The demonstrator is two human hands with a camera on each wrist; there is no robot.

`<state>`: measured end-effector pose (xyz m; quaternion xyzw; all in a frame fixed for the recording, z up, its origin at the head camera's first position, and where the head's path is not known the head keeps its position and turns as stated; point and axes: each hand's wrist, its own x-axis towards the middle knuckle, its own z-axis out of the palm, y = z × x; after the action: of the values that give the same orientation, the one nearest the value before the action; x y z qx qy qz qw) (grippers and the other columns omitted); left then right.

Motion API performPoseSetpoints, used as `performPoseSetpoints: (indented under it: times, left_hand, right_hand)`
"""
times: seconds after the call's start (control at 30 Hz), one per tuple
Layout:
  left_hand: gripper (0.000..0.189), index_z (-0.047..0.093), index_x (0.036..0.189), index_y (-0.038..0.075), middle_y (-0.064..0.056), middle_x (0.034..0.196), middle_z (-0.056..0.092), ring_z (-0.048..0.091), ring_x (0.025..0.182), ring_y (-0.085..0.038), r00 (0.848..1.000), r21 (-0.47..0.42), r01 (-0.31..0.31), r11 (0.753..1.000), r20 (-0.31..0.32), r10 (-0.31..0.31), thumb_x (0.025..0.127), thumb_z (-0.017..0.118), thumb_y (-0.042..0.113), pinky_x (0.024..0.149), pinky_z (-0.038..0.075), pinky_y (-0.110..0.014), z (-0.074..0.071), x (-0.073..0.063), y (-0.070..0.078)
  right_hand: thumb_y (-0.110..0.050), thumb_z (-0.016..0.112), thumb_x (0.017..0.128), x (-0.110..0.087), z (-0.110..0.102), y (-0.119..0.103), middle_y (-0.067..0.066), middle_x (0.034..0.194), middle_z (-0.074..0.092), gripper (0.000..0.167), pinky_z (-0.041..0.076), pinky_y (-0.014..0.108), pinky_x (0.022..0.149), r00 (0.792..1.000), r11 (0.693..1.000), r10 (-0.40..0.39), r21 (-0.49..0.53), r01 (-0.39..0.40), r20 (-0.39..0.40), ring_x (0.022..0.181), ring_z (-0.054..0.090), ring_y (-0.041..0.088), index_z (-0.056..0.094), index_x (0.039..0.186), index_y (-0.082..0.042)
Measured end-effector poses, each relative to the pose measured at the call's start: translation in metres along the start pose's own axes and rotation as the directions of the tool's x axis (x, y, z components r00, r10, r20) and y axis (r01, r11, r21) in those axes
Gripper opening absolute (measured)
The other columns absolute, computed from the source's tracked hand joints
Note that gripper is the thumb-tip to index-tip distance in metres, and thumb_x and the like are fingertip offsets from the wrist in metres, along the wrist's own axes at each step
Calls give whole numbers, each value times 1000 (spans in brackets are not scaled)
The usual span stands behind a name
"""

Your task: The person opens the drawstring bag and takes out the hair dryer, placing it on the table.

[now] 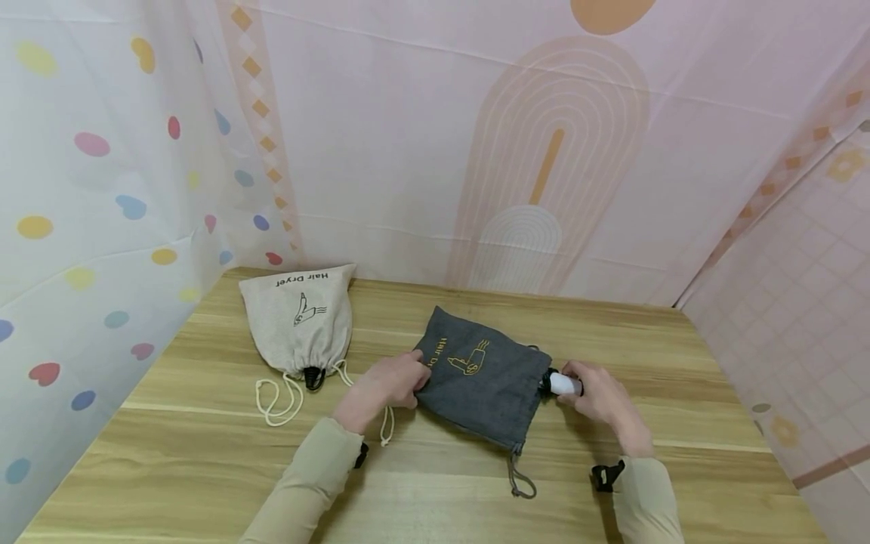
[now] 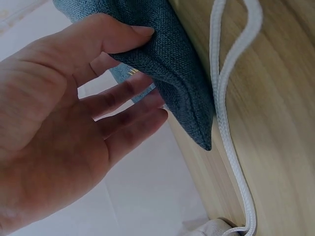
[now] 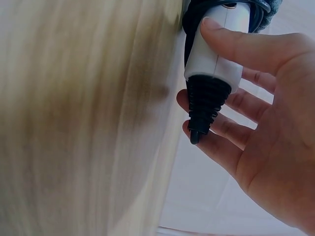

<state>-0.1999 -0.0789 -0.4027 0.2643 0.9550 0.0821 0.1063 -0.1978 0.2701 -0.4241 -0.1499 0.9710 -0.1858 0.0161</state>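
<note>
On the counter [image 1: 442, 499], centre: dark grey bag [image 1: 492, 397], yellow dryer drawing up, mouth toward the right hand [image 1: 601, 394].
Left hand [image 1: 389, 387]: grip pinched the grey bag's left end, cloth between thumb and fingers.
Right hand: grip part-closed, held the white handle [image 1: 563, 384], thumb on near side, fingers behind.
White handle: stuck out of the grey bag's mouth, black cord [image 3: 197, 14] around it, black ribbed sleeve [image 3: 204, 101] at the end.
Grey drawstring [image 1: 520, 483]: looped from the bag's near corner.
Beige bag [image 1: 295, 321]: lay left, apart from the grey one, "Hair Dryer" printed, black ribbed tip [image 1: 313, 378] at its mouth.
Backdrop [image 1: 381, 151]: patterned cloth behind.
</note>
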Motion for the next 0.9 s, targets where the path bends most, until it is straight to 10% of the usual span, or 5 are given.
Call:
performPoseSetpoints:
  times: [0.27,0.57,0.9]
  left_hand:
    - [27,58,79,12,-3,91,50,51,77,-18,1000,-44,-13,999,13,14,71,83,19,70,48,-34,0,1,0]
    - [85,41,141,7,-14,140,45,46,129,-32,996,-203,51,978,83,-34,75,74,51,105,41,-44,6,5,0]
    - [87,34,147,9,-16,146,38,39,135,-34,994,-213,66,975,101,-45,79,72,48,109,37,-45,12,5,2]
  right_hand:
    - [-20,74,81,2,2,-4,13,103,66,34,50,41,68,1000,999,26,-20,-26,10,87,62,25,60,109,-8]
    - [-15,73,81,3,4,-9,12,103,65,32,50,42,69,1000,999,21,-27,-21,-4,86,61,25,59,109,-7]
    - [-12,72,80,3,5,-10,14,105,66,34,51,43,67,999,998,5,-59,-7,-38,87,64,28,60,111,-5]
